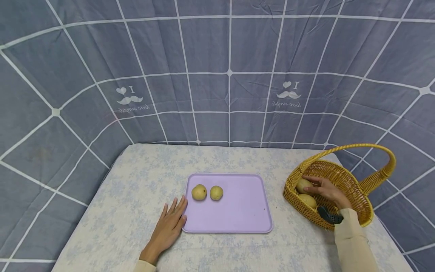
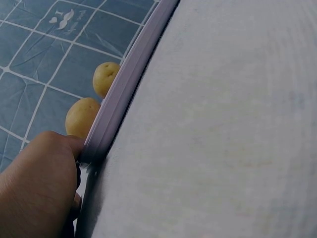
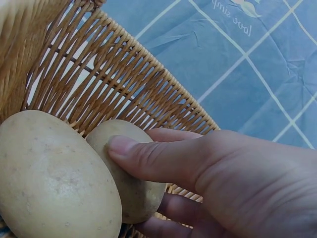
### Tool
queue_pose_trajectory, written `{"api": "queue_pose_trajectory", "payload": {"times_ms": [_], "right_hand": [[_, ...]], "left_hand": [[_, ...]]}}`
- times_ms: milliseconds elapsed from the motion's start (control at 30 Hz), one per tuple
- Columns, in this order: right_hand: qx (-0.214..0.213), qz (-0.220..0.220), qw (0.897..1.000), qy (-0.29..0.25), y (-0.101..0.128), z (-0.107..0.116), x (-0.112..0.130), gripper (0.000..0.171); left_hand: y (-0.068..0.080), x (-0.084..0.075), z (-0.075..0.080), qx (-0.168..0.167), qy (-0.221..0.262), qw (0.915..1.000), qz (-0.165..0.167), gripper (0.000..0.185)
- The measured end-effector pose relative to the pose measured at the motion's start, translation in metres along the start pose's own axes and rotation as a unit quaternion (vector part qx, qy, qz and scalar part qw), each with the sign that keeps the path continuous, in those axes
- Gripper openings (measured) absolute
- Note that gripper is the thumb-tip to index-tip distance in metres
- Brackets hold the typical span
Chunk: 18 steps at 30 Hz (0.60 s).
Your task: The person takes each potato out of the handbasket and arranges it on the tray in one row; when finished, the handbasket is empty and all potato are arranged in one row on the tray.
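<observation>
Inside the wicker basket [image 1: 343, 172], my right hand [image 1: 325, 189] grips a potato [image 3: 131, 198]. The right wrist view has the thumb pressed on its upper side and fingers curled round behind it. A second, larger-looking potato [image 3: 54, 178] lies beside it in the basket. My left hand [image 1: 170, 224] rests at the left side of the lilac tray [image 1: 234, 215], its fingers extended and the thumb against the tray's near left corner. Two potatoes sit in the tray's upper left part, a left one [image 1: 199, 192] and a right one [image 1: 216, 193].
A patterned cloth [image 1: 136, 181] covers the table. The basket's tall arched handle [image 1: 353, 146] rises over its opening, above and beyond the right hand. Behind the table hangs a grey-blue curtain [image 1: 210, 90] with white lines. A black device [image 1: 329, 216] sits at the right wrist.
</observation>
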State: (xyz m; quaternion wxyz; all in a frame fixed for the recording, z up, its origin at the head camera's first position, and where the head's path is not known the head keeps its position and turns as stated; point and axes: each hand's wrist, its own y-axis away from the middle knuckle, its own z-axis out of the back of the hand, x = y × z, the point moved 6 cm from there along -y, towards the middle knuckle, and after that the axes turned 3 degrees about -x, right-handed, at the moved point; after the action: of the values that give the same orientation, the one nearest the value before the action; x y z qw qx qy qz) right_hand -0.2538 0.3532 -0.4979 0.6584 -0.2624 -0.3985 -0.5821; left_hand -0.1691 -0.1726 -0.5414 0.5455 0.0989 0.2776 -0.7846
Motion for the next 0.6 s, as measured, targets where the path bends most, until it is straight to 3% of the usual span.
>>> {"api": "queue_pose_trajectory", "payload": {"times_ms": [233,600], "right_hand": [[-0.015,0.012,1.0,0.024,0.001,0.0009,0.0026,0.06],[-0.035,0.018,0.999,0.019,0.003,0.0027,0.0039,0.058]], "left_hand": [[0.0004,-0.0003,-0.0002,0.0,-0.001,1.0,-0.001,0.05],[0.001,0.0,-0.0008,-0.001,-0.002,1.0,-0.002,0.05]]}}
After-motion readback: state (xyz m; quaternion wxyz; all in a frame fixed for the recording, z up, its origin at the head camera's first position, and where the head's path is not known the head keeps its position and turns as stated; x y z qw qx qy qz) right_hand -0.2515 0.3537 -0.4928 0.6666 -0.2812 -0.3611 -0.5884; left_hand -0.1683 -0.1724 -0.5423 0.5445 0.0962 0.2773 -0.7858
